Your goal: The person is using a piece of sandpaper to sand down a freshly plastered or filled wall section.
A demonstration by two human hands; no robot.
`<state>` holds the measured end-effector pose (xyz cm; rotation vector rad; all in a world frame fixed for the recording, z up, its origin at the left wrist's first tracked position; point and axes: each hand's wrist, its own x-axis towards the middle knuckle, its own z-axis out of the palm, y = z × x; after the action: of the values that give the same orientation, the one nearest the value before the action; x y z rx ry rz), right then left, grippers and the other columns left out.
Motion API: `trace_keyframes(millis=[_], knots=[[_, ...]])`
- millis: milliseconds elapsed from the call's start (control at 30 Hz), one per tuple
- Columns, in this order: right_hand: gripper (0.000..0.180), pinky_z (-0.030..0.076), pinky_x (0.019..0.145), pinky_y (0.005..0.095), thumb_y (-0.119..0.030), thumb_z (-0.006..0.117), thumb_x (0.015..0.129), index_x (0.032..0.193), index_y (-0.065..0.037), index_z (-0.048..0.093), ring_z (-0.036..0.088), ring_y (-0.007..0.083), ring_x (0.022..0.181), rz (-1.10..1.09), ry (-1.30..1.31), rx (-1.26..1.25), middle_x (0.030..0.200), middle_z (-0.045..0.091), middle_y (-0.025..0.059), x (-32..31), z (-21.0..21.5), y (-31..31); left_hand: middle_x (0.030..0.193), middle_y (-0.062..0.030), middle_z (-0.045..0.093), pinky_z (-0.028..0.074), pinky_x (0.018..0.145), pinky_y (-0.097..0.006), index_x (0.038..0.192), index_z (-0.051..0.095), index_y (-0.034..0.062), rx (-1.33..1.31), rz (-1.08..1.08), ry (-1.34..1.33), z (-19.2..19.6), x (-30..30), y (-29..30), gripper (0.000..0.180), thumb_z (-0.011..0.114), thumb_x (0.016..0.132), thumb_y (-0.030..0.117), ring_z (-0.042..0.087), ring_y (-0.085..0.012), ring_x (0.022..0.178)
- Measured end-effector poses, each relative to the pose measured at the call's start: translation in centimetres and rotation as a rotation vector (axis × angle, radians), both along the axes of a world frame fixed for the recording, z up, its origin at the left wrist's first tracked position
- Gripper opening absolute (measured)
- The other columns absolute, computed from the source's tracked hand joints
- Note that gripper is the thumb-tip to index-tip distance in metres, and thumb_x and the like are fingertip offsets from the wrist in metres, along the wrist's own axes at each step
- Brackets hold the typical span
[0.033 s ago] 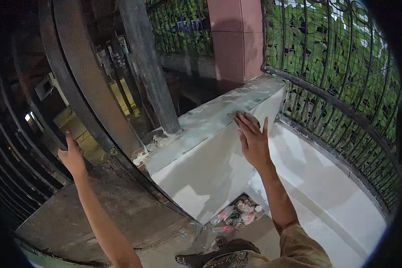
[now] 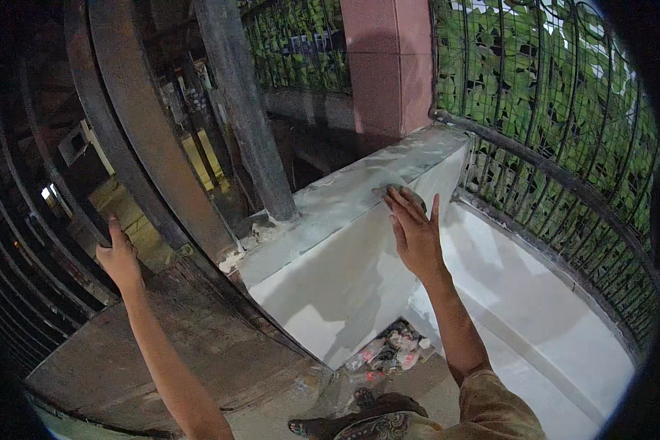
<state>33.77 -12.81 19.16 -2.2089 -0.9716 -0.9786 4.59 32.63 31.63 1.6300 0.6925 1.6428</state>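
Observation:
My left hand [image 2: 121,257] is closed round a dark upright bar of the metal gate [image 2: 88,213], its index finger lying along the bar. At the top edge of a low white plastered wall [image 2: 330,286], my right hand [image 2: 418,233] presses down a thin grey piece [image 2: 380,192], perhaps sandpaper. The fingers cover most of that piece, so its kind is unclear. The little finger stands apart from the others. Grey, patchy plaster covers the wall's top [image 2: 337,198].
A pink pillar [image 2: 378,81] rises at the wall's far end. Right of it runs a black railing [image 2: 543,158] with green leaf netting. A grey metal post [image 2: 249,117] stands on the wall's near end, by crumbled plaster. Crumpled plastic bottles and litter [image 2: 396,350] lie near my feet.

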Motion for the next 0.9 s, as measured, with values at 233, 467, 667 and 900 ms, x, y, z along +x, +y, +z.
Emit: trace_keyframes(millis=[233,467,667,900], knots=[[0.045,0.006,0.124,0.0706,-0.010,0.056,0.101,0.145,-0.016,0.058,0.044,0.0237,0.147,0.080,0.041,-0.045,0.154,0.053,0.0031,-2.9,1.0,0.7,0.064,0.0014,0.045,0.034,0.050,-0.030,0.097,0.048,0.0051,-0.018,0.050,-0.040,0.6,1.1,-1.7,0.048,0.073,0.097,0.046,0.040,-0.0088,0.052],[0.047,0.004,0.126,0.0691,-0.013,0.063,0.098,0.144,-0.018,0.059,0.042,0.0242,0.148,0.175,0.004,-0.108,0.155,0.051,0.0009,-5.0,0.9,1.9,0.061,0.0019,0.042,0.037,0.054,-0.031,0.076,0.047,0.0095,0.037,0.062,-0.038,-0.3,0.4,0.1,0.049,0.070,0.099,0.046,0.037,-0.0097,0.052],[0.052,0.008,0.126,0.0671,-0.016,0.068,0.093,0.144,-0.017,0.060,0.046,0.0243,0.145,0.245,-0.022,-0.127,0.153,0.053,0.0021,-3.3,1.5,0.9,0.055,0.0019,0.038,0.040,0.056,-0.033,0.064,0.041,0.0108,0.014,0.088,-0.024,0.6,1.2,-2.3,0.059,0.068,0.099,0.049,0.034,-0.0109,0.049],[0.052,0.011,0.126,0.0645,-0.012,0.060,0.097,0.149,-0.018,0.056,0.042,0.0244,0.147,0.071,0.021,-0.104,0.156,0.050,0.0038,-0.1,1.7,-0.5,0.057,0.0008,0.040,0.040,0.055,-0.030,0.085,0.048,0.0028,-0.060,0.111,-0.027,1.1,1.1,-3.0,0.055,0.069,0.098,0.052,0.036,-0.0105,0.050]])
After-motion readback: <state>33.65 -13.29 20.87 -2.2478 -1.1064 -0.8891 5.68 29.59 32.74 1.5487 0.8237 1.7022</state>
